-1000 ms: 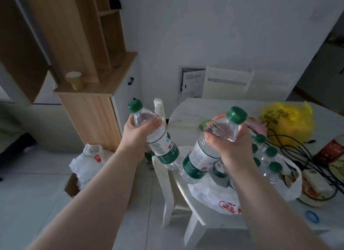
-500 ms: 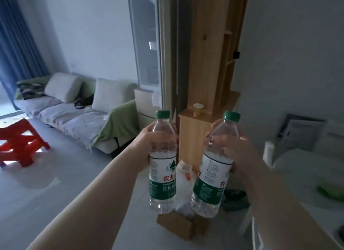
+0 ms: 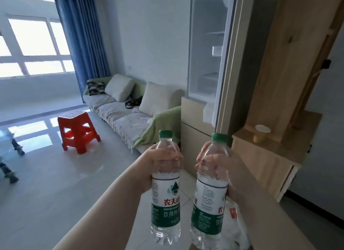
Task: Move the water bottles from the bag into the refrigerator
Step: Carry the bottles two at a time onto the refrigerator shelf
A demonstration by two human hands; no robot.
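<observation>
**anon1:** so who's holding what?

**anon2:** left hand (image 3: 158, 162) has its fingers (image 3: 173, 156) curled round the left bottle (image 3: 165, 199). The right hand (image 3: 223, 167) grips the right bottle (image 3: 208, 203) the same way. Both are upright, with the green caps above the fingers.

**anon1:** and the refrigerator (image 3: 208, 50)?

**anon2:** beyond the fingers, up high, well apart from both bottles. Sofa (image 3: 130, 117) is far left of them.

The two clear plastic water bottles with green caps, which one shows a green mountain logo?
The clear green-capped bottle in the left hand: a green triangular logo faces the camera. The other bottle, in the right hand, shows small print instead.
</observation>
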